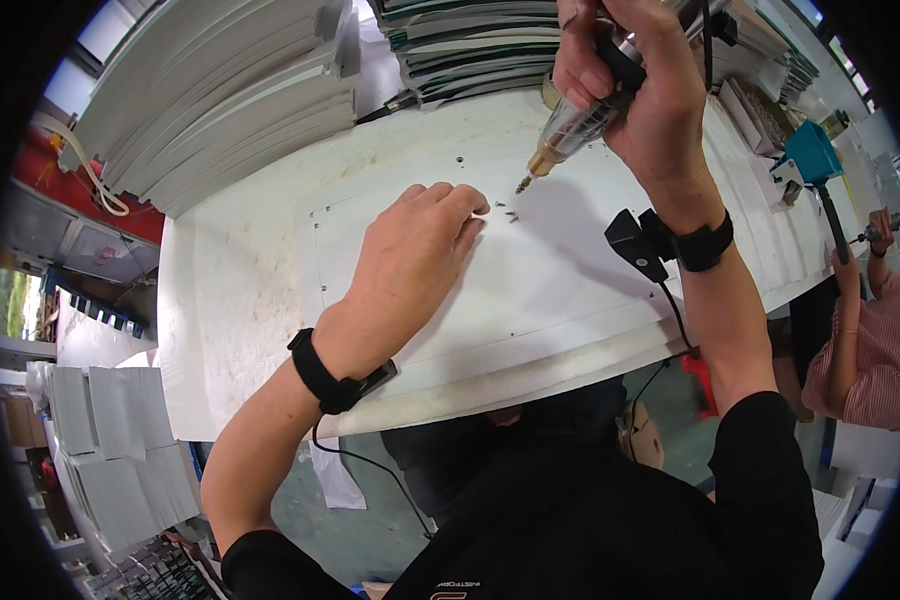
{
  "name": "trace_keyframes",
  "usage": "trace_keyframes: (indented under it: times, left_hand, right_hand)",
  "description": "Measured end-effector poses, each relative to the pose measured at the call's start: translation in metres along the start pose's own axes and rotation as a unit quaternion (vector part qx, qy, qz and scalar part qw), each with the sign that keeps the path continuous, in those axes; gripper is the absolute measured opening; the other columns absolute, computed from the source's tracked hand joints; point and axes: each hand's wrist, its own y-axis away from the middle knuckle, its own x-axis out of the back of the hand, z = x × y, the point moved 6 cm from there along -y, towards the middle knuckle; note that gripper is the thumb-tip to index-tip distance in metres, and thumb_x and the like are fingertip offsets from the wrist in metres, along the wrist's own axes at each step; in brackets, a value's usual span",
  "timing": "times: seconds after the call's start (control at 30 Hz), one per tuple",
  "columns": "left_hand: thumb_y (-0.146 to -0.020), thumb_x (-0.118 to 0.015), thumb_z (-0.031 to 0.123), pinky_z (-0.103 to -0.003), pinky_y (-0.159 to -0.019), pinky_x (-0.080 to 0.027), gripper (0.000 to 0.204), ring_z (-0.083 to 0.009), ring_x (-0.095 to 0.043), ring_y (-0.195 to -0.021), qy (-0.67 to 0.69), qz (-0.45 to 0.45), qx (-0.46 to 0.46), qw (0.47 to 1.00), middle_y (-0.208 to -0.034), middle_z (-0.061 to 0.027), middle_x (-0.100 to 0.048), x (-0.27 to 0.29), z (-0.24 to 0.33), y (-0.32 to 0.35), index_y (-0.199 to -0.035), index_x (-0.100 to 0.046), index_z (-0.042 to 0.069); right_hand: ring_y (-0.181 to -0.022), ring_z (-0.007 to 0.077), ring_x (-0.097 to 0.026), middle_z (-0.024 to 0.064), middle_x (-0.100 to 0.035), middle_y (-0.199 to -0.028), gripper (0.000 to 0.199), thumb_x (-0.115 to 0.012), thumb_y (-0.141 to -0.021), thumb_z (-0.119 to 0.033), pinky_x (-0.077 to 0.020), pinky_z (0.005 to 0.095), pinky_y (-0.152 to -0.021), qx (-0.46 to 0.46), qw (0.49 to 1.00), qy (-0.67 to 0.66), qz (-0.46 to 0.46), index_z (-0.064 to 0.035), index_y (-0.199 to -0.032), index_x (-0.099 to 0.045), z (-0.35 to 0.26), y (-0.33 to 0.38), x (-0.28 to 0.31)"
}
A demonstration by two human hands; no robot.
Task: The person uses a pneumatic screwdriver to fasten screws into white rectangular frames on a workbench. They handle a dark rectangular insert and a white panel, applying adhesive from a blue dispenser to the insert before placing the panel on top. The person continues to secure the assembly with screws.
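Observation:
In my right hand is a power screwdriver, its clear nose and brass-coloured tip slanting down to the left. The bit points at the white panel, just above a few small loose screws. Beside those screws, my left hand rests low over the panel. Its fingers are curled and the thumb and forefinger come close together; whatever may be between them is too small to make out. Small holes or screw heads dot the panel's edges. A strap with a small device and cable sits on each wrist.
Tall stacks of white panels and dark-edged sheets stand along the table's far side. At the right are a box of small parts and a teal tool. Another person works there with a tool in hand.

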Motion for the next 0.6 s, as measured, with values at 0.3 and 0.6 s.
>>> trace_keyframes:
  times: [0.3, 0.6]
  left_hand:
    - [-0.091, -0.066, 0.005, -0.044, -0.076, -0.052, 0.009, -0.0320, -0.063, -0.086, -0.078, -0.050, -0.042, 0.995, -0.088, -0.0134, -0.065, -0.035, 0.006, -0.031, -0.100, -0.066, 0.002]
    - [-0.088, -0.064, 0.001, -0.041, -0.073, -0.053, 0.010, -0.0324, -0.063, -0.078, -0.211, -0.100, -0.069, 0.970, -0.082, -0.0159, -0.062, -0.040, 0.004, -0.036, -0.094, -0.056, -0.002]
  right_hand:
    - [-0.047, 0.0082, -0.050, 0.0022, -0.054, -0.069, 0.031, -0.061, -0.103, -0.032, -0.0439, 0.0247, -0.045, -0.037, 0.998, -0.039, 0.027, -0.0064, -0.086, -0.055, 0.006, 0.027, 0.033]
    - [-0.046, 0.0072, -0.049, 0.0015, -0.053, -0.067, 0.033, -0.059, -0.104, -0.034, -0.0429, 0.0238, -0.043, -0.085, 0.987, -0.100, 0.094, -0.0062, -0.086, -0.053, -0.017, 0.037, 0.027]
